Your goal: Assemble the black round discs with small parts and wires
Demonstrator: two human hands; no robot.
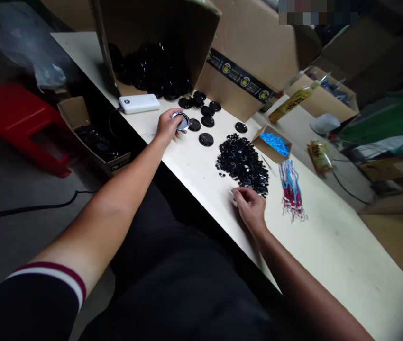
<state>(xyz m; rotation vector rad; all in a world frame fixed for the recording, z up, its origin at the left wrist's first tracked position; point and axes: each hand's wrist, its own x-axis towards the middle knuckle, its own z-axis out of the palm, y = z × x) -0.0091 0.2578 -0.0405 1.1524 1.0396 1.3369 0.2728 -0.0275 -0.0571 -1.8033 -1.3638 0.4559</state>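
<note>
My left hand (169,127) grips a round disc with a shiny silver rim (183,122), thumb on its face, over the table's near edge. Beside it lie several black round discs (206,139) of similar size. My right hand (250,206) is low over the table, thumb and fingertips pinched together; whatever is between them is too small to make out. Just beyond that hand spreads a pile of small black ring-like parts (242,161). Right of the pile are an open small box of blue pieces (274,143) and a bundle of blue and red cords with silvery ends (292,192).
A large cardboard box (201,33) on its side holds many black discs. A white power bank (139,103) lies at the table's left edge. On the floor stand a red stool (20,121) and a small carton (77,111). Bottles (292,102) and boxes fill the back right.
</note>
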